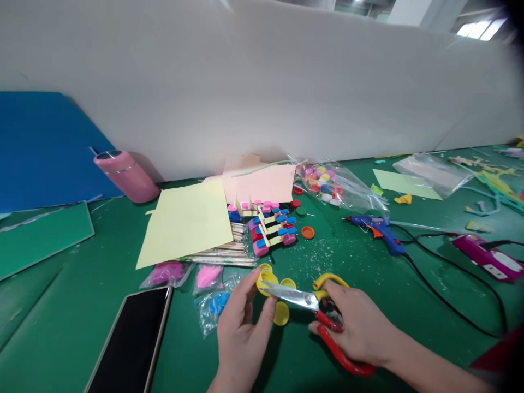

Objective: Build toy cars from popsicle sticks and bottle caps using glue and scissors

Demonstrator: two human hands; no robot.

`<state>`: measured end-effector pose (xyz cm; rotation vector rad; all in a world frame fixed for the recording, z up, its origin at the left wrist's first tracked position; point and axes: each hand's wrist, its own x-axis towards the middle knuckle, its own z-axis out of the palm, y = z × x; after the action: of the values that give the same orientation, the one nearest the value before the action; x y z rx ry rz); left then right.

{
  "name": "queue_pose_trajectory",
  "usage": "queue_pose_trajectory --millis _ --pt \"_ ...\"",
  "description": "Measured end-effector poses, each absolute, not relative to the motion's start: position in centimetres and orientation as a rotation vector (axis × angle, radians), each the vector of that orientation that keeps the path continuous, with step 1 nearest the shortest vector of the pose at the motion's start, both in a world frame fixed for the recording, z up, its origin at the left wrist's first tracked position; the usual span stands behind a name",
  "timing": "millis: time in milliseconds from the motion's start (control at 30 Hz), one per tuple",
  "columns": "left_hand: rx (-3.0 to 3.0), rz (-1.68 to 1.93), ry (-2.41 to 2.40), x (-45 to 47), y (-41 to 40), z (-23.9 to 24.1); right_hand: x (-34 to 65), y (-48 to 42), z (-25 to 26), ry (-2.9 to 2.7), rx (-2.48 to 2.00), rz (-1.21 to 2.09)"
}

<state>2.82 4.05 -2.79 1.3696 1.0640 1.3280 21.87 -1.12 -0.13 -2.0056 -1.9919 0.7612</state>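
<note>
My left hand (245, 325) pinches a yellow bottle cap (267, 283) between thumb and fingers, its open side turned towards me. In my right hand (356, 325) is a pair of scissors (301, 297) with red and yellow handles. Their blades reach to the cap, with the tip over its hollow. More yellow caps lie around it: one beyond (266, 267), one to the right (289, 284) and one nearer me (281, 314). Farther back stand small assembled pieces (272, 229) of sticks, caps and blue and pink bits.
A phone (131, 341) lies at left, near small bags of pink and blue material (213, 303). Yellow paper (188, 218) covers part of a bundle of sticks (223, 254). A blue glue gun (376, 229) with a black cord lies right; a pink bottle (126, 176) stands by the wall.
</note>
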Motion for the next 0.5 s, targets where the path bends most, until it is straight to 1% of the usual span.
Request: queue_pose_trajectory --millis 233,333,500 --pt "0.948 1.052 0.886 2.7 4.7 -0.9 22.3 -1.2 0.3 -1.975 -2.008 0.743" --pt "0.962 1.079 0.881 2.7 4.8 -1.1 22.4 -1.3 0.4 -1.978 -2.031 0.715" --pt "1.171 1.177 0.967 2.7 4.5 -1.5 22.4 -1.2 0.8 -1.994 -2.035 0.674"
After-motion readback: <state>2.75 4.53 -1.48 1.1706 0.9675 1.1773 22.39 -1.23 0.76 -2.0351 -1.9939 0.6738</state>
